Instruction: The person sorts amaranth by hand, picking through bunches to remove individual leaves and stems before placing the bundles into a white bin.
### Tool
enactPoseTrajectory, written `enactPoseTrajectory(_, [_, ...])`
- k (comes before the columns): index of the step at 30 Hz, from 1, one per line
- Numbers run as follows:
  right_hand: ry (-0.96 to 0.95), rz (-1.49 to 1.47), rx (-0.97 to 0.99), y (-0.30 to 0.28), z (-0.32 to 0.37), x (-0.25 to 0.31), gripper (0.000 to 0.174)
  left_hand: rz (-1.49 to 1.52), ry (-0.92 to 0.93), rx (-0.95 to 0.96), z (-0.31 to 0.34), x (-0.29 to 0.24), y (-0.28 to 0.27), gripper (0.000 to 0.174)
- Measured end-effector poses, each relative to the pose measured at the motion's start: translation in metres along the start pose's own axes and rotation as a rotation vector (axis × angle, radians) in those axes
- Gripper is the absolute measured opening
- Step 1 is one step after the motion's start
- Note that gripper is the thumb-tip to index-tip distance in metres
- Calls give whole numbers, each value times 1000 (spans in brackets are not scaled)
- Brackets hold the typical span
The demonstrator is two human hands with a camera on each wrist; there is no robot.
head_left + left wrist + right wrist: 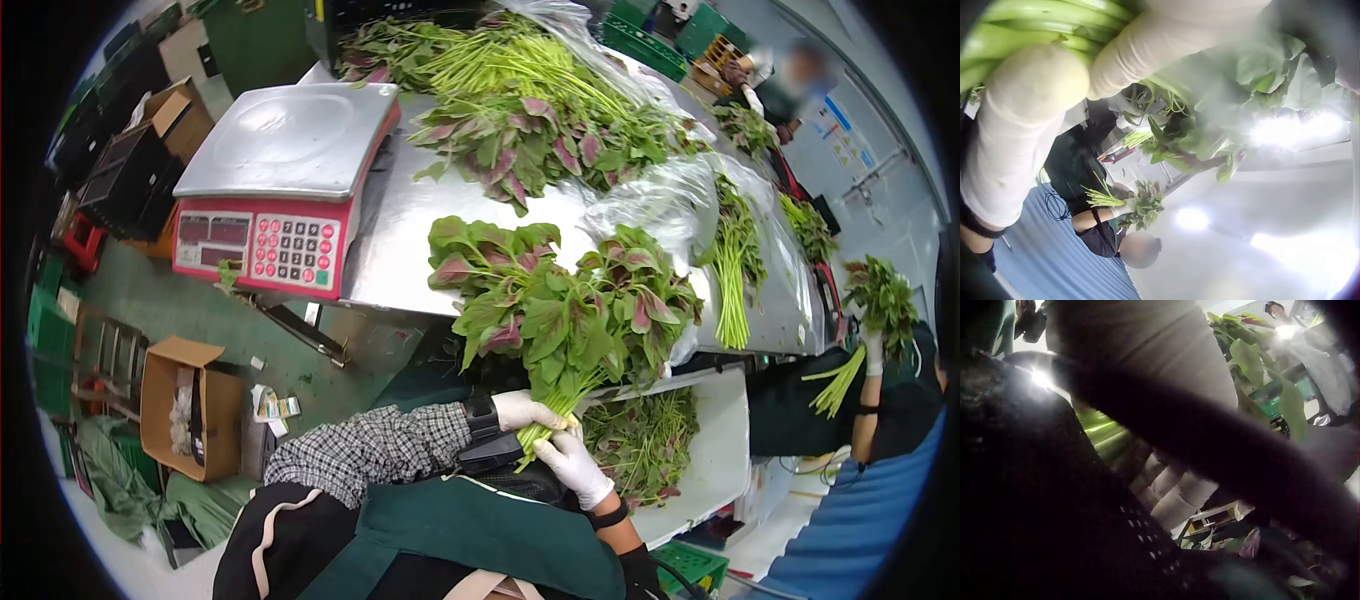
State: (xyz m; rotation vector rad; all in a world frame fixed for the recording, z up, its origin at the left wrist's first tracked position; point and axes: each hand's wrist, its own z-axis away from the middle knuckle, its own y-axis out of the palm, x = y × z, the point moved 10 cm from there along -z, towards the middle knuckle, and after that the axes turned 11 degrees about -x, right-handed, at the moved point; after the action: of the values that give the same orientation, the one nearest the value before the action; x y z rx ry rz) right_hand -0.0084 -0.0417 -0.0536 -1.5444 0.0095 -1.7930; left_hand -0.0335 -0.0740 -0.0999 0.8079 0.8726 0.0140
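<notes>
Curling its fingers round the stems (533,437), the left hand (522,409) holds the amaranth bunch (575,330) at the metal table's (385,250) near edge, leaves (492,260) outward, presumably to keep them uncrushed. The right hand (578,470) pinches the stems lower down, apparently steadying them, beside the white tub (733,440).

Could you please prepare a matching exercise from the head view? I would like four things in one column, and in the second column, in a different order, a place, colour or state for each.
Column 1
1. bunch
2. scale
3. bin
4. heap

Column 2
A. white, with greens inside
B. lying on the table, right of the scale
C. held in the hands
D. red and silver

Right pairs: 1-C, 2-D, 3-A, 4-B
</notes>
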Motion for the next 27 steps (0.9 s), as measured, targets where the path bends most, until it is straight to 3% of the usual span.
enactPoseTrajectory(4, [-3, 120, 2, -4, 0, 15, 52, -9, -11, 2, 2, 2, -2, 33])
enactPoseTrajectory(9, [80, 72, -3, 1, 0, -6, 52, -44, 10, 47, -3, 6, -6, 36])
enactPoseTrajectory(16, [-45, 28, -79, -1, -4, 3, 50, -1, 62, 56, -2, -1, -4, 39])
enactPoseTrajectory(20, [31, 277, -3, -2, -6, 0, 50, -14, 51, 5, 0, -5, -7, 37])
enactPoseTrajectory(23, [-80, 513, 140, -23, -6, 35, 44, -25, 36, -69, -3, 2, -18, 33])
enactPoseTrajectory(26, [-189, 141, 91, -72, -6, 111, 23, 57, 41, -137, -4, 8, -23, 25])
enactPoseTrajectory(27, [-230, 22, 55, -86, -11, 131, 16, 188, -100, -198, 1, 17, -22, 23])
